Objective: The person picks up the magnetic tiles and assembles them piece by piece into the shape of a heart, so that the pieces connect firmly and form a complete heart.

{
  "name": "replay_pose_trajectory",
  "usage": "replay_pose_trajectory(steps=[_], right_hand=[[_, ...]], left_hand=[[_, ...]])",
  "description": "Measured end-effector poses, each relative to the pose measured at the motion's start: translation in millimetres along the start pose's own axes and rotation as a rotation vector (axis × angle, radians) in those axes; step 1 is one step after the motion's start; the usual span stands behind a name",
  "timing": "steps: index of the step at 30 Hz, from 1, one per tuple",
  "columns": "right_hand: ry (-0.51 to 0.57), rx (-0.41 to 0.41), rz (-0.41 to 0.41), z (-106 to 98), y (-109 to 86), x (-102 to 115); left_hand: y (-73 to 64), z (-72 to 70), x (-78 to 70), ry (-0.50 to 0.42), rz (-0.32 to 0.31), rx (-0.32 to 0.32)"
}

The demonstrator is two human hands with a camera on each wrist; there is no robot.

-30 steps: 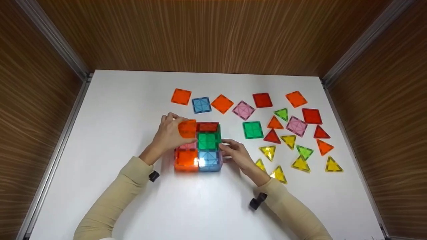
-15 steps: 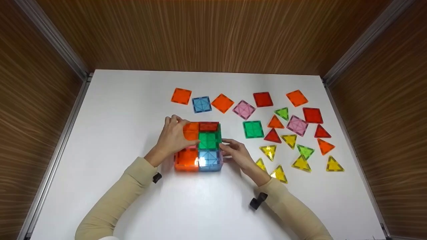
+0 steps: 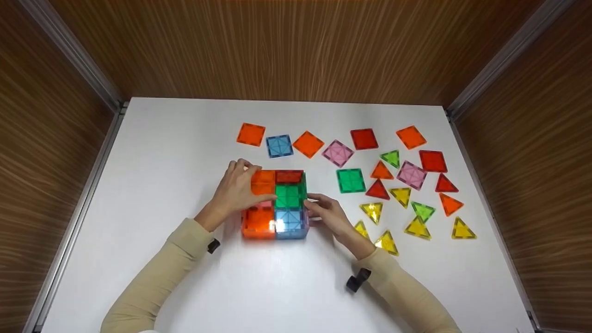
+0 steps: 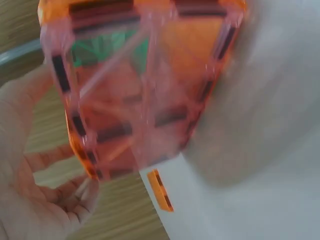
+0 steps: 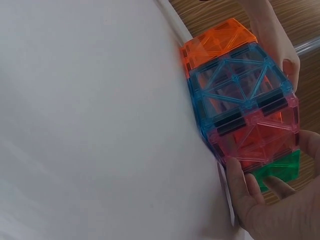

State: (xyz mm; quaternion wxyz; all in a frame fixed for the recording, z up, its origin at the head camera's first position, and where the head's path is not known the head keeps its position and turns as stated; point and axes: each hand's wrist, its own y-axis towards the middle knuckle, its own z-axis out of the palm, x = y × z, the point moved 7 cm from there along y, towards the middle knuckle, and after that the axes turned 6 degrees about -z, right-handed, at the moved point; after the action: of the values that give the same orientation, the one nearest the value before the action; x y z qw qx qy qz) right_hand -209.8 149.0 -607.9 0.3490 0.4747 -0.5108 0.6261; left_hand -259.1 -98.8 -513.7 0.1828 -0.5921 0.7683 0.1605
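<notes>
A two-by-two box of see-through magnetic tiles (image 3: 289, 223) stands mid-table, with orange and blue tiles on its near side. Its top shows green and red to the right, and a bit of pink on the left. My left hand (image 3: 233, 189) spans an orange square tile (image 3: 264, 180) at the back left of the top, thumb at its near edge and fingers at its far edge. My right hand (image 3: 330, 213) holds the right side, thumb at the upper edge. In the right wrist view its fingers (image 5: 237, 182) lie against the pink wall tile (image 5: 257, 137), low by the table.
Behind the box lie loose square tiles, among them an orange one (image 3: 251, 134), a blue one (image 3: 279, 145) and a pink one (image 3: 338, 153). To the right are a green square (image 3: 351, 180) and several scattered triangles, such as a yellow one (image 3: 371, 212). Wood-patterned panels surround the white table (image 3: 162, 138).
My left hand has shifted slightly right and brought the orange square tile down flush beside the red and green tiles. The right hand has stayed at the box's side.
</notes>
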Motion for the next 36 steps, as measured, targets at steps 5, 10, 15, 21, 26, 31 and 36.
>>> replay_pose_trajectory(steps=[5,10,15,21,26,31,36], right_hand=[[0.005,0.006,-0.008,1.4,-0.1,0.4],[-0.003,0.015,-0.029,2.7,-1.4,2.2],[-0.013,0.02,-0.035,2.8,-1.8,3.1],[-0.019,0.014,-0.025,1.0,-0.4,3.9],[-0.021,0.007,-0.016,-0.4,-1.1,3.6],[-0.011,0.006,-0.02,-0.4,-0.2,3.2],[-0.012,0.012,-0.022,-0.1,0.6,2.4]], left_hand=[[13.9,-14.1,22.9,-0.114,0.03,-0.029],[36.6,-23.8,61.1,-0.155,0.019,-0.054],[57.7,-19.3,93.2,-0.15,-0.01,-0.053],[78.8,-0.8,112.9,-0.079,-0.043,-0.011],[93.6,14.6,116.4,-0.035,-0.062,0.028],[105.4,23.2,112.2,0.004,-0.046,0.049],[110.1,29.8,108.5,0.056,-0.055,0.085]])
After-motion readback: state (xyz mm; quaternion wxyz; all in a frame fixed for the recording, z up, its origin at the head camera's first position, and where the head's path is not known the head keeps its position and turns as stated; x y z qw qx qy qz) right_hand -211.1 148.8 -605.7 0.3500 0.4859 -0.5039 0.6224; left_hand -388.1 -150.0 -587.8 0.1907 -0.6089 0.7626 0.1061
